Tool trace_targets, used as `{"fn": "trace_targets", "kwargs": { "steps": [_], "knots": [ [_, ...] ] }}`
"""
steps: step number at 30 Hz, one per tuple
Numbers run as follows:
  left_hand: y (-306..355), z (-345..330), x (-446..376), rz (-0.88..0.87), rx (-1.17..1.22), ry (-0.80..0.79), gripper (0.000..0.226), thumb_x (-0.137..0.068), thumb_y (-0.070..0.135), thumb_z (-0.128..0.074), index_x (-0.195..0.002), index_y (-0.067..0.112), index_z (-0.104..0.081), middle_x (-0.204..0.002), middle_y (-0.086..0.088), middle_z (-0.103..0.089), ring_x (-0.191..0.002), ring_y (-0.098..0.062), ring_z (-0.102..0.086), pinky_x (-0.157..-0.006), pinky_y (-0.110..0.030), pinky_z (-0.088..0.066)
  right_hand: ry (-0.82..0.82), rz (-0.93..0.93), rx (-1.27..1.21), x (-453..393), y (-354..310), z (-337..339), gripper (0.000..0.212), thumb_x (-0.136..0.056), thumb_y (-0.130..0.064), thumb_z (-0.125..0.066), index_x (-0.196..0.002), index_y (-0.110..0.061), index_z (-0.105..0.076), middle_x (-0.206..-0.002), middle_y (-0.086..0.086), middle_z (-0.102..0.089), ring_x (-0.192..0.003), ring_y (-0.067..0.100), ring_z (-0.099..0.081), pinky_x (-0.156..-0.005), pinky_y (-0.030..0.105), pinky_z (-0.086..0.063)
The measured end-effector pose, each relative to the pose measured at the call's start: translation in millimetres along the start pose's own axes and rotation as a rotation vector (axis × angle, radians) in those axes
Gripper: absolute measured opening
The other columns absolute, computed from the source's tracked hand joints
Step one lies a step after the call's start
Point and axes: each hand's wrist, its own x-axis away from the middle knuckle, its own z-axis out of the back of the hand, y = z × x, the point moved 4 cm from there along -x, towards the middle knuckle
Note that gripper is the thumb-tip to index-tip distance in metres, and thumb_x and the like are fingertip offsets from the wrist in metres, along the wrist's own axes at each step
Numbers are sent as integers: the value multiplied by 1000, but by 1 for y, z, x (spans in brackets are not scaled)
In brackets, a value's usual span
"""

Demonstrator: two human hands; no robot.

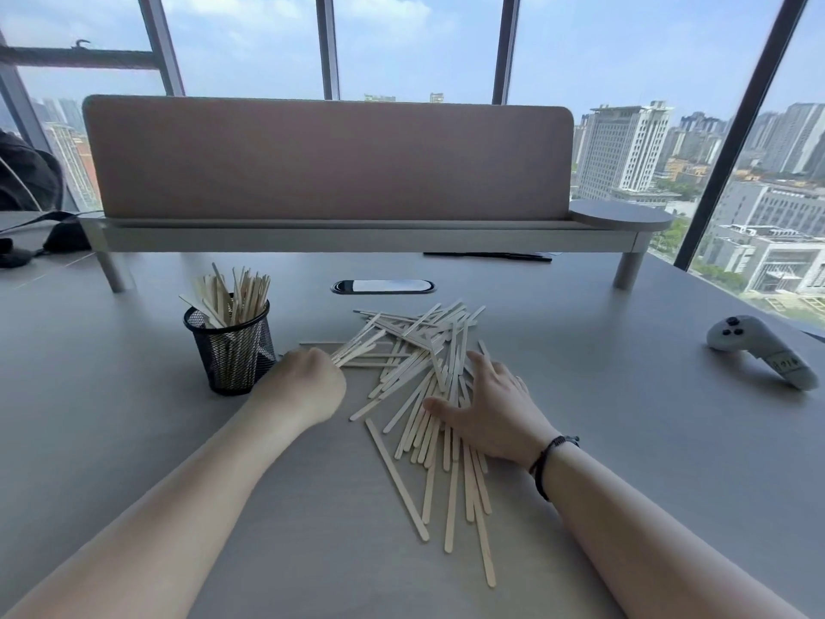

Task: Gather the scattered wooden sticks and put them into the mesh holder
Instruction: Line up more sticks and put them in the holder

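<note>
A loose heap of flat wooden sticks [415,350] lies spread over the middle of the grey table. Left of it stands a black mesh holder [232,350], upright, with several sticks standing in it. My left hand [303,386] is closed into a fist just right of the holder, gripping a small bundle of sticks [357,348] that fans out toward the heap. My right hand [491,408] rests flat on the right side of the heap, fingers spread over the sticks, holding none.
A pink desk divider [326,158] on a raised shelf runs across the back. A cable grommet [382,286] sits in the table behind the heap. A white handheld controller [759,350] lies at the right. Dark bags [40,234] sit at far left.
</note>
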Motion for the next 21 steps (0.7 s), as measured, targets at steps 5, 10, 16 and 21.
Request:
{"fn": "trace_targets", "kwargs": {
  "steps": [5,10,16,21],
  "knots": [
    [2,-2,2,90,890,-179,31,-95,27,-51,-66,21,-43,-57,1,-31,-45,-14,-21,-45,-21,-13,12,-20,11,-1,0,-1,101,-78,-78,-55,-152,-18,-22,-152,10,-36,-141,28,-33,-116,40,-28],
    [12,15,10,-78,1250,-49,51,-99,28,-58,-54,27,-33,-46,7,-24,-43,-13,-15,-43,-19,-13,202,-75,260,-2,-12,7,100,-70,-91,-38,-139,-18,-34,-130,11,-52,-122,32,-49,-98,44,-42],
    [11,5,13,-242,1186,-42,58,-101,40,-55,-50,28,-30,-46,5,-23,-42,-12,-16,-44,-21,-15,84,-185,313,-16,-26,-7,116,-63,-94,-44,-144,-11,-34,-138,16,-48,-128,35,-45,-99,45,-43],
    [8,9,14,-272,1072,179,65,-86,66,-58,-46,24,-28,-47,-1,-25,-40,-17,-23,-50,-31,-20,-9,-145,216,-35,-28,-4,50,-75,-58,-66,-89,-12,-54,-113,11,-56,-112,30,-51,-83,37,-47]
  ]
}}
